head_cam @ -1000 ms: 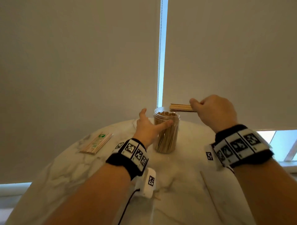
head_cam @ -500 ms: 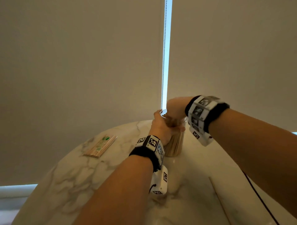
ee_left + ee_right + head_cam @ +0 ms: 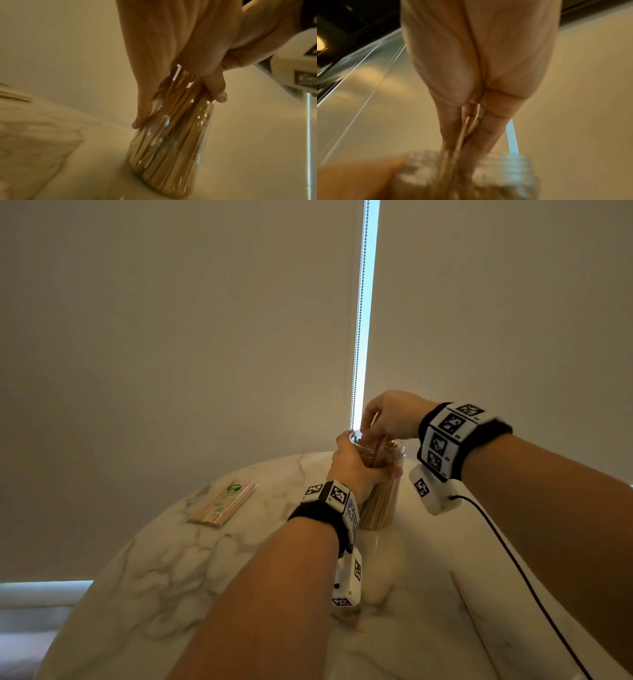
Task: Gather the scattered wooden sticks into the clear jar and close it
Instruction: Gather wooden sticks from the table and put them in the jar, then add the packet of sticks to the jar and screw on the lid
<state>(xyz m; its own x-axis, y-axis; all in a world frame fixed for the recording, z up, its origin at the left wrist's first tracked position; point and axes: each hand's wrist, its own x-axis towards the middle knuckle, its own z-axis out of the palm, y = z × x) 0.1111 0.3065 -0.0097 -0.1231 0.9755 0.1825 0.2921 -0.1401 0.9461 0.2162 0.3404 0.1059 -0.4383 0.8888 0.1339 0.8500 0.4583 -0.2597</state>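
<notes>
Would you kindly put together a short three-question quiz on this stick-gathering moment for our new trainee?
1. True or false: the left hand grips the clear jar around its upper part while it stands on the marble table.
2. Multiple choice: where is the right hand? A) flat on the table; B) at the jar's mouth, pinching wooden sticks; C) on the packet.
3. Fill in: the wrapped packet of sticks lies on the jar's ____ side in the head view.

Key: 1 true; 2 B; 3 left.
</notes>
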